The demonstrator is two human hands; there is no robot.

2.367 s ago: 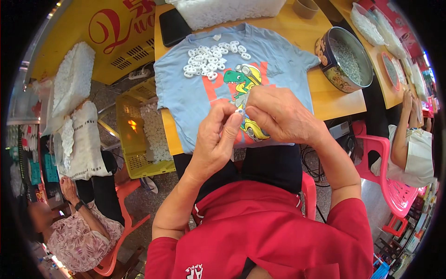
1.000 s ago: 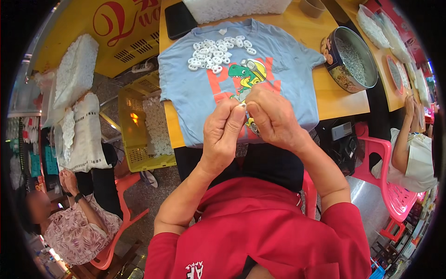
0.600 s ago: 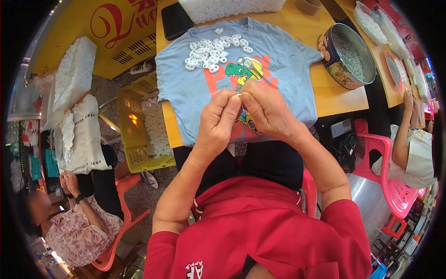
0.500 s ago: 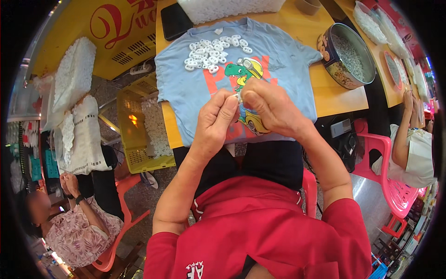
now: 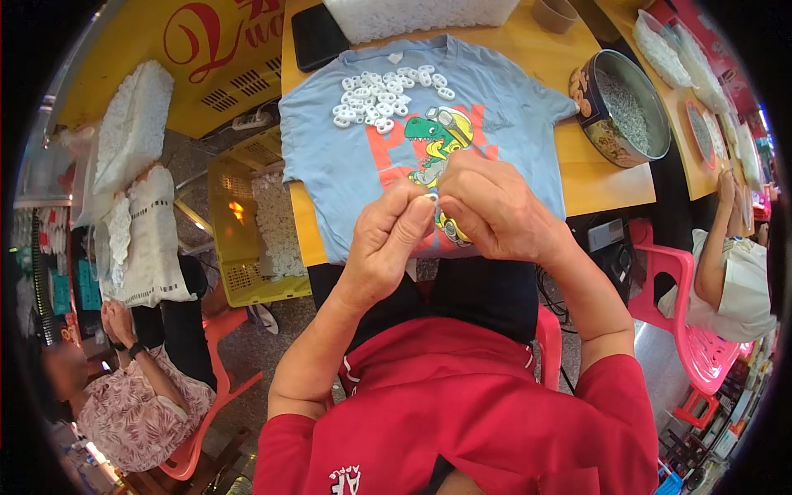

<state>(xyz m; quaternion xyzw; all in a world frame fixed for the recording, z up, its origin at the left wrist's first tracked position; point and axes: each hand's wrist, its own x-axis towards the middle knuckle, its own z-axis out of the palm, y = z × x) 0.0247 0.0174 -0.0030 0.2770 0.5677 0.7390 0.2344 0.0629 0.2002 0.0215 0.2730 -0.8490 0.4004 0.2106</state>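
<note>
My left hand pinches a small white plastic piece between thumb and fingers, above the near part of a light blue T-shirt. My right hand is closed right beside it, fingertips bent in toward the piece; what they grip, if anything, is hidden. Beyond my hands a loose pile of white oval plastic pieces with holes lies on the shirt, around its upper chest. The shirt is spread over the table and carries a dinosaur print.
A round tin of small grey metal bits stands at the right. A black phone-like slab and a white foam-like block lie at the back. A yellow crate with white pieces stands left. Two people sit at either side.
Both hands have shifted slightly right and nearer to me, and my right hand has turned so its knuckles face up more. The white piece now shows between the fingertips.
</note>
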